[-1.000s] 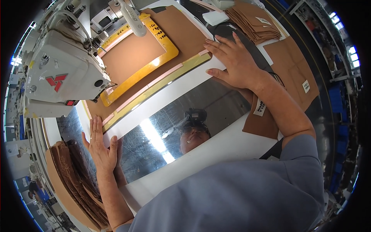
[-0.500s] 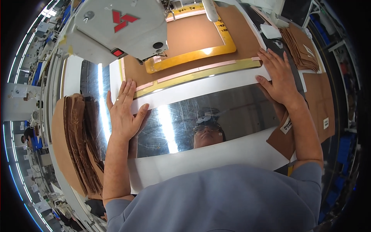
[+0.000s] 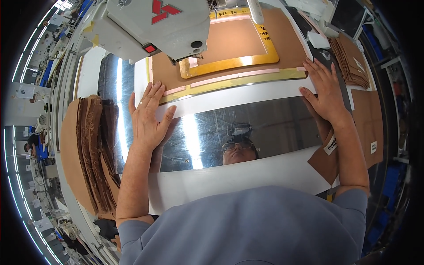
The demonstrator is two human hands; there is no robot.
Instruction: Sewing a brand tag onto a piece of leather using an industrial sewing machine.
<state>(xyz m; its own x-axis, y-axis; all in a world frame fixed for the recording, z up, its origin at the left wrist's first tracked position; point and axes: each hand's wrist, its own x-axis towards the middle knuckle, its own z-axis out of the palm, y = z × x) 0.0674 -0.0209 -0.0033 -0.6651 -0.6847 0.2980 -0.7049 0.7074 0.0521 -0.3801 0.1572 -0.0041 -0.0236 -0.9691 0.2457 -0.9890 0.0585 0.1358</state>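
My left hand [image 3: 150, 121] lies spread with its fingertips at the left end of a large brown panel [image 3: 287, 44] on a white sheet [image 3: 234, 95]. My right hand [image 3: 326, 90] rests with fingers apart at the sheet's right end, beside the panel. Between the two hands, a pale yellow strip with pink strips [image 3: 258, 73] runs along the panel's near edge. A bright yellow rectangular frame [image 3: 229, 62] sits on the panel, its left side near the needle area of the white sewing machine head [image 3: 141, 31]. Neither hand is gripping anything.
A shiny metal plate [image 3: 274, 128] spans the near table. Brown piece stacks lie left [image 3: 88, 150] and back right [image 3: 346, 59], with another brown sheet [image 3: 366, 123] right. A small white pad [image 3: 317, 40] and a screen [image 3: 345, 15] stand behind. A person [image 3: 33, 143] is far left.
The view has turned, so the machine head and table now appear higher and more level in the picture. Both hands stay spread at the two ends of the sheet.
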